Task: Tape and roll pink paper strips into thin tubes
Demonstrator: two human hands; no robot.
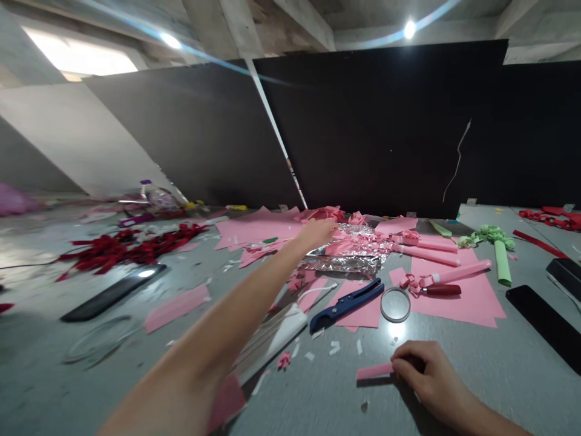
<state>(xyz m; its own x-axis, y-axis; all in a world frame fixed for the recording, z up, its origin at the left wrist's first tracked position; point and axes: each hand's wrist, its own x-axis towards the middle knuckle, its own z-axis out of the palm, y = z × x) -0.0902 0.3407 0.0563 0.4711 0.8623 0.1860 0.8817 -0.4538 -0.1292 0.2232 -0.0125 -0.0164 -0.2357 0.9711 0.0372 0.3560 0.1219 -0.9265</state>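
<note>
My left hand [316, 234] is stretched far forward over a sheet of crumpled silver foil [348, 260] heaped with curled pink paper pieces [358, 243]; its fingers curl down onto the pink scraps, and what they grip is hidden. My right hand [421, 366] rests near the table's front edge, fingers closed on one end of a small rolled pink paper strip [374, 370]. Between the hands lie blue-handled pliers [347, 301] and a ring of clear tape [395, 304].
Pink sheets [458, 297] with rolled pink tubes [454, 274] lie at right, beside green paper rolls [502, 260] and a red-handled tool [440, 290]. Red paper shreds [122, 248] sit at left, a glue gun [276, 330] under my left arm, dark phones [544, 321] far right.
</note>
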